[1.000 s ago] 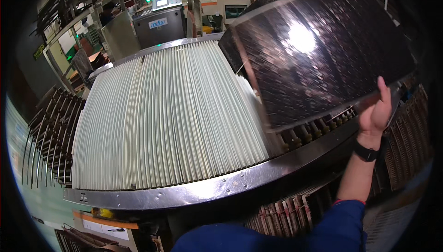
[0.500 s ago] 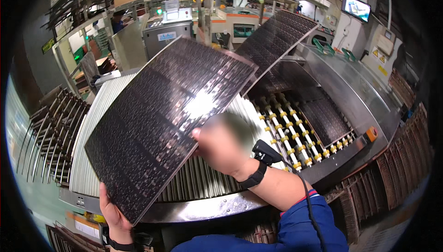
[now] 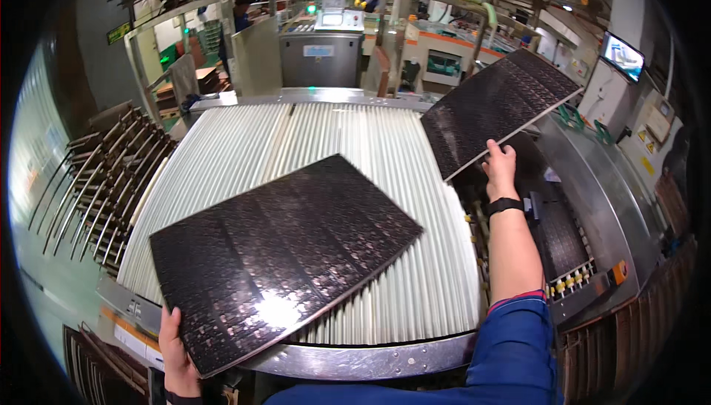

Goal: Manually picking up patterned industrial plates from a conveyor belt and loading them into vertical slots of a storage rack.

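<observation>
My left hand (image 3: 176, 349) is closed on the near left corner of a large dark circuit-board panel (image 3: 274, 257), which lies slanted over the white rollers (image 3: 229, 138). Small repeated patterns cover its shiny face, and a bright glare sits near its front edge. Farther right, my right hand (image 3: 501, 169) grips the near edge of a second dark panel (image 3: 503, 101), thumb and fingers pinching its pale rim. That panel is tilted above the rollers' right side. The fingers beneath both panels are hidden.
Right of the rollers, another dark panel (image 3: 564, 242) lies in a metal-sided conveyor with yellow-wheeled rods (image 3: 574, 280). A rack of rods (image 3: 104, 183) stands at the left. A steel rail (image 3: 355, 360) borders the front. Behind are a grey machine cabinet (image 3: 320, 60) and a wall screen (image 3: 623, 57).
My right hand has left the near panel and moved right and away to the far panel's edge. The near panel has lowered toward the rollers, still in my left hand. The view has shifted.
</observation>
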The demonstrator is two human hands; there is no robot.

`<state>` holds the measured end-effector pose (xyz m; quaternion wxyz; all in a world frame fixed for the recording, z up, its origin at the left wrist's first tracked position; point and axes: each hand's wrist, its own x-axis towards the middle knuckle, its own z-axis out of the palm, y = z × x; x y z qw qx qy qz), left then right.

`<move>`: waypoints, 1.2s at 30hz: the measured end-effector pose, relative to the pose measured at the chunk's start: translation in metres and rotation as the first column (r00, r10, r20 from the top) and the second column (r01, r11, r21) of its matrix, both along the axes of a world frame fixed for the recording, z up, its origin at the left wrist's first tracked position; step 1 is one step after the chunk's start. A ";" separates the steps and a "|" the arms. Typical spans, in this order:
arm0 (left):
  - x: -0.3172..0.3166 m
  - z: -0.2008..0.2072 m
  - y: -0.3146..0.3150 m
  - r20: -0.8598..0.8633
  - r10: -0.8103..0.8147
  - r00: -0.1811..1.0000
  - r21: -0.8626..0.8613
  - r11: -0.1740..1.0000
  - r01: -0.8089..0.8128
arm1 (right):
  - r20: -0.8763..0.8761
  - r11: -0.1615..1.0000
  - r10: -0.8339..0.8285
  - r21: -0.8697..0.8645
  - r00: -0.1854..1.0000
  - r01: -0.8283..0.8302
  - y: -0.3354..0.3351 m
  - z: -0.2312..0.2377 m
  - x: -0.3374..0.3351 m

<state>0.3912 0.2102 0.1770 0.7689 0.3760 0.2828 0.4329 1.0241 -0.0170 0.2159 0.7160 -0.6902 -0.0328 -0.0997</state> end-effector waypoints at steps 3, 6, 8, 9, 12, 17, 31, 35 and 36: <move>0.008 -0.001 0.007 -0.008 -0.066 0.998 -0.043 0.997 0.065 | -0.008 0.969 0.215 0.125 0.976 -0.213 -0.005 0.001 0.022; 0.011 -0.009 0.014 0.017 -0.082 0.997 -0.066 0.994 0.083 | 0.083 0.972 0.182 0.138 0.980 -0.192 0.001 -0.004 0.035; 0.007 -0.009 0.016 0.012 -0.089 0.996 -0.090 0.992 0.090 | 0.246 0.983 0.116 -0.170 0.962 -0.075 -0.007 0.000 0.057; 0.012 -0.003 0.012 0.055 -0.088 0.995 -0.066 0.994 0.091 | 0.352 0.965 0.060 -0.260 0.934 0.037 0.004 0.005 0.052; 0.011 0.000 0.010 0.106 -0.083 0.991 -0.053 0.995 0.089 | 0.497 0.906 0.063 -0.393 0.865 0.160 0.027 0.028 0.010; 0.010 0.001 0.015 0.182 -0.162 0.970 -0.054 0.983 0.175 | 0.719 0.917 0.358 -0.390 0.595 -0.080 0.065 0.014 -0.076; -0.004 -0.002 0.027 0.274 -0.177 0.945 -0.225 0.944 0.242 | 0.424 0.412 0.888 -0.905 -0.178 -0.101 0.081 -0.023 -0.243; 0.000 -0.001 0.024 0.161 -0.174 0.972 -0.270 0.939 0.213 | 0.141 0.123 0.985 -0.978 -0.097 -0.170 0.066 -0.022 -0.243; 0.002 -0.001 0.020 0.051 -0.137 0.989 -0.169 0.975 0.144 | 0.118 0.103 0.991 -0.974 -0.065 -0.201 0.061 -0.021 -0.242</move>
